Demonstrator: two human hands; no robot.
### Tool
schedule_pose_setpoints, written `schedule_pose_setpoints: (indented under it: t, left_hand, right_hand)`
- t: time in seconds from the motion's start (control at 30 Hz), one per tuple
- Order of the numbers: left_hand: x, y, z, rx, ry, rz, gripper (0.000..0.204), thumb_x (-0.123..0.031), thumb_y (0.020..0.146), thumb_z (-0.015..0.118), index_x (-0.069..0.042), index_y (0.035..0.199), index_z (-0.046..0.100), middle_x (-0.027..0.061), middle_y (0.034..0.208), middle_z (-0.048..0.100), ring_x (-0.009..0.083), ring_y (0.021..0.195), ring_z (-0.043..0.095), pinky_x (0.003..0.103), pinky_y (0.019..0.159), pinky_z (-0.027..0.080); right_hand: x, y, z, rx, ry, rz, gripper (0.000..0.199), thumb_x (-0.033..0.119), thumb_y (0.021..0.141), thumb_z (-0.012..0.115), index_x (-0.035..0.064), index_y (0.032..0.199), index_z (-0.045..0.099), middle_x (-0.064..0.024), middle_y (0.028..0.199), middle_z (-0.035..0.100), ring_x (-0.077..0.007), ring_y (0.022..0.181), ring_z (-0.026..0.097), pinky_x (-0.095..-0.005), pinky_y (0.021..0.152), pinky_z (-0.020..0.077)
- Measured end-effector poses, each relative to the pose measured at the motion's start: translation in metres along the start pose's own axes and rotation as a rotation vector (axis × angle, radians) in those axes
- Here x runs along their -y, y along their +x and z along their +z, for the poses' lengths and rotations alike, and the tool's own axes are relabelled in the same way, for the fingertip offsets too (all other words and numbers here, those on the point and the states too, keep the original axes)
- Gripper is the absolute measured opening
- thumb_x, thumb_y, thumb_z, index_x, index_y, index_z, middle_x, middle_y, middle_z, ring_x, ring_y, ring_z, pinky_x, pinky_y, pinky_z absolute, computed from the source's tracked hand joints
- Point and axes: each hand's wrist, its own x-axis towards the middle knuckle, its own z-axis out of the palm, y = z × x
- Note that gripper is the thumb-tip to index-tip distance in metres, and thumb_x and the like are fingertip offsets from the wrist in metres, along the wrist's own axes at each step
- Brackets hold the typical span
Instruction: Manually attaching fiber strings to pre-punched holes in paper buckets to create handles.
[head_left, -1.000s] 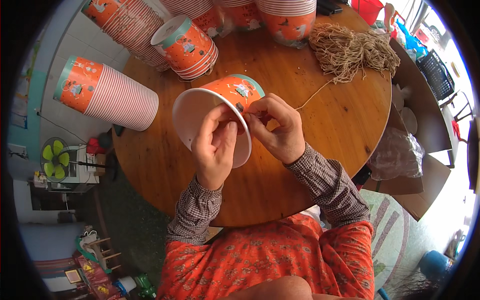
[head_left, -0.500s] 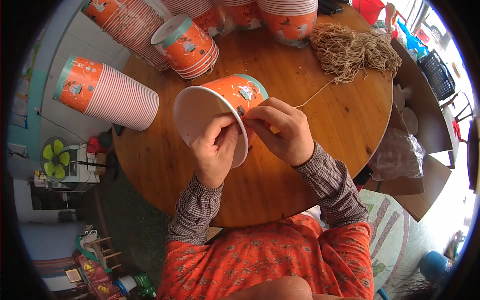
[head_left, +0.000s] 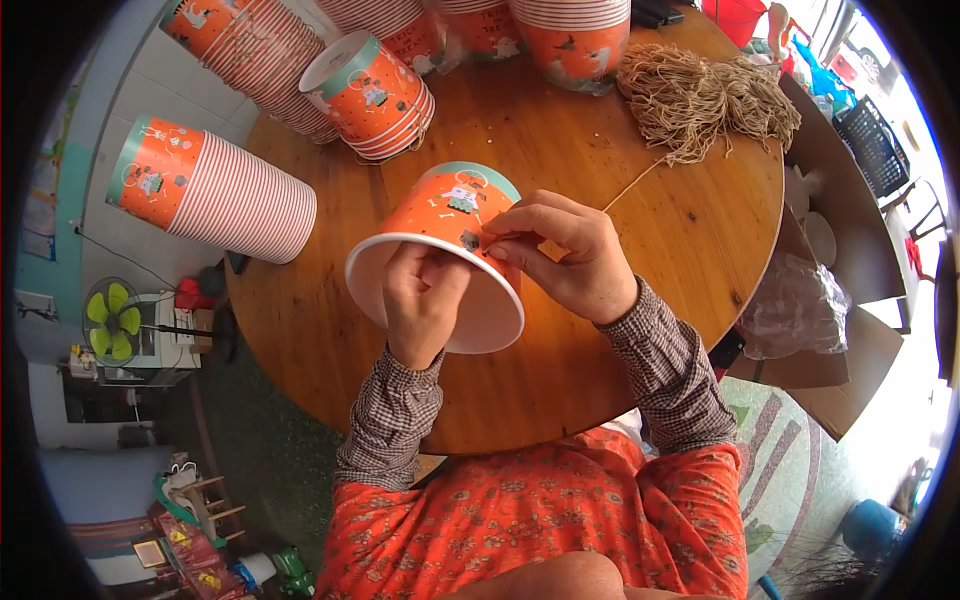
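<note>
An orange paper bucket (head_left: 425, 212) with a white rim and green base band lies tilted, its mouth facing me. My left hand (head_left: 425, 305) reaches into the mouth with fingers curled against the inner wall; its fingertips are partly hidden. On the outside, close to the rim, my right hand (head_left: 565, 255) pinches a thin tan cord (head_left: 632, 184) against the printed wall. That cord runs back to a loose bundle of cords (head_left: 700, 105) at the far right of the table.
A stack of matching buckets (head_left: 240, 195) lies tilted at the table's left. A shorter stack (head_left: 385, 100) stands beyond the bucket, and more stacks (head_left: 572, 45) line the far edge. Right of the round wooden table (head_left: 600, 380) are an open cardboard box (head_left: 850, 230) and clear plastic (head_left: 795, 310).
The bucket has turned so its mouth faces more toward me and downward. My left hand has moved deeper inside it; my right hand has shifted slightly right and stays pinched near the rim.
</note>
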Motion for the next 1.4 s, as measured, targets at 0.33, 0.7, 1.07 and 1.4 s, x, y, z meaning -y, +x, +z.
schedule_pose_setpoints:
  t: [0.33,0.7,1.07,1.4]
  left_hand:
    - [0.001,0.007,-0.008,-0.009,-0.184,-0.098,0.021,-0.006,0.094,0.052,0.003,0.112,0.057,0.0077,0.105,0.063,0.0149,0.097,0.061,0.029,0.086,0.050]
    - [-0.025,0.021,-0.024,-0.004,0.395,0.317,0.008,0.004,0.084,0.056,0.001,0.091,0.057,0.0099,0.089,0.065,0.0212,0.082,0.064,0.030,0.075,0.051]
    - [-0.029,0.026,-0.018,0.098,0.359,0.514,0.010,0.004,0.081,0.061,-0.002,0.089,0.058,0.0078,0.089,0.059,0.0220,0.082,0.059,0.032,0.071,0.049]
    - [-0.017,0.020,-0.020,0.063,0.085,0.367,0.014,0.002,0.088,0.057,-0.001,0.101,0.061,0.0104,0.103,0.063,0.0186,0.091,0.062,0.030,0.078,0.051]
  right_hand:
    - [0.008,-0.003,0.006,0.072,-0.259,0.018,0.056,0.016,0.076,0.075,0.0032,0.126,0.052,-0.0091,0.084,0.059,-0.0149,0.067,0.059,-0.0266,0.061,0.0490]
    - [0.022,-0.005,0.040,0.010,0.300,0.575,0.065,0.014,0.086,0.070,0.0047,0.139,0.034,-0.0069,0.065,0.064,-0.0109,0.052,0.060,-0.0266,0.049,0.0481]
    - [0.016,0.006,0.036,-0.087,-0.069,0.281,0.021,0.007,0.085,0.067,0.0022,0.105,0.064,-0.0064,0.058,0.059,-0.0054,0.053,0.057,-0.0237,0.050,0.0452]
    - [0.031,0.005,0.043,-0.097,0.094,0.401,0.014,0.008,0.089,0.065,-0.0019,0.100,0.065,-0.0020,0.065,0.061,-0.0043,0.056,0.055,-0.0221,0.052,0.0462]
